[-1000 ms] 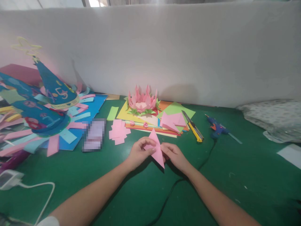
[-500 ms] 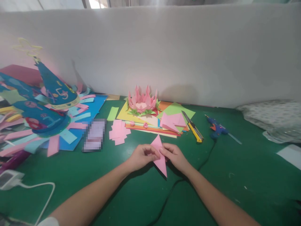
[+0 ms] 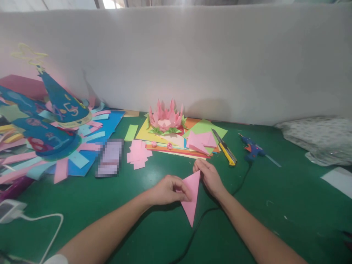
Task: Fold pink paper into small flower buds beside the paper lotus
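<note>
A piece of pink paper [image 3: 192,190], folded into a triangle, is held a little above the green table with one point facing down. My left hand [image 3: 172,190] pinches it from the left, thumb and fingers closed on its face. At its upper right corner, my right hand [image 3: 209,176] has its fingers curled together and touching the paper. Part of the right fingertips' grip is hard to see. Beyond the hands, a pink paper lotus [image 3: 165,119] with green leaves rests on stacked coloured sheets [image 3: 144,130].
Pink paper pieces [image 3: 138,154] lie left of the sheets, near a blurred-out rectangular object [image 3: 110,157]. A yellow utility knife [image 3: 227,151] has its blade out. The blue glue gun [image 3: 251,148] trails a black cord [image 3: 205,216]. Blue cone hats [image 3: 62,97] stand at left.
The paper has moved toward me and turned, its lower point now farther down. My right hand has slid from the paper's middle to its upper corner; my left hand keeps its pinch.
</note>
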`<state>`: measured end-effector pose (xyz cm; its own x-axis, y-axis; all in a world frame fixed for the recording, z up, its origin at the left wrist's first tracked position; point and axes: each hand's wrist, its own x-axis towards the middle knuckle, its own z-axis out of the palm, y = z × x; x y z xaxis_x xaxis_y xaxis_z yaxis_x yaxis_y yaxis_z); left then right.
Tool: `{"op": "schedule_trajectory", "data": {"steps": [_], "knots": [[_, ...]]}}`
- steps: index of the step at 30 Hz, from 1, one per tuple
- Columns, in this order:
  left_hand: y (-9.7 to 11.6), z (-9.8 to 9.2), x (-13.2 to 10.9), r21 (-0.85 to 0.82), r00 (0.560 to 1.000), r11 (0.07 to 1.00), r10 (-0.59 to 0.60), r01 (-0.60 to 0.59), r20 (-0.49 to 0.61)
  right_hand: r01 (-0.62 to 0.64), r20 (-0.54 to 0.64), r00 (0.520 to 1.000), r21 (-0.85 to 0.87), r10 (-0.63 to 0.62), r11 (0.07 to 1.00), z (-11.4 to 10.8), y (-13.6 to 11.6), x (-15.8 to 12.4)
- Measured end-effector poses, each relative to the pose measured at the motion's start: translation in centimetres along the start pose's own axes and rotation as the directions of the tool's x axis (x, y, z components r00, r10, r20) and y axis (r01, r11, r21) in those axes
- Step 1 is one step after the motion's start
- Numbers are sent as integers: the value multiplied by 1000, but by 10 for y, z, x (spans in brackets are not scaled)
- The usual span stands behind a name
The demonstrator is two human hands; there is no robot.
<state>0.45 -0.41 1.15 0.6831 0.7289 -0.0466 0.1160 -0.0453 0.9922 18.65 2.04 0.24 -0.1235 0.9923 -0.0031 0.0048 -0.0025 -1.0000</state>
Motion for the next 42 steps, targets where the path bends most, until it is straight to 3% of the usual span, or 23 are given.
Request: {"op": "schedule_trajectory", "data": {"steps": [4,10,16,22,24,27,31,33,37,42], "knots": [[-3,1,3,-64,995,998,-22,16,-93,-22,-5,1000,35,22,999,1,-1,-2],[-2,-1,5,51,973,999,29,-18,-229,54,170,985,-119,-33,991,4,-7,-7],[1,-2,2,126,991,992,49,-34,-123,-30,130,990,-135,48,990,7,-6,-8],[2,-4,0,94,997,993,74,-72,-25,-60,-43,998,-122,55,991,3,-9,-6],[-1,-4,2,41,992,995,97,-94,-76,-36,-49,998,-111,31,993,1,-9,-5],[-8,-5,8,-158,929,978,72,-137,-363,14,43,999,-80,-10,997,3,-6,-6],[-12,-5,13,-341,876,926,-23,-164,-482,56,175,984,-70,-43,996,7,1,-7],[-10,-5,12,-348,862,923,-36,-166,-506,68,192,980,-67,-54,995,8,2,-6],[-6,-5,9,-397,885,910,-83,-121,-458,82,144,987,-51,-74,995,8,0,-5],[-4,-7,9,-521,878,846,-160,-114,-452,61,178,983,-34,-54,998,9,-3,-6]]}}
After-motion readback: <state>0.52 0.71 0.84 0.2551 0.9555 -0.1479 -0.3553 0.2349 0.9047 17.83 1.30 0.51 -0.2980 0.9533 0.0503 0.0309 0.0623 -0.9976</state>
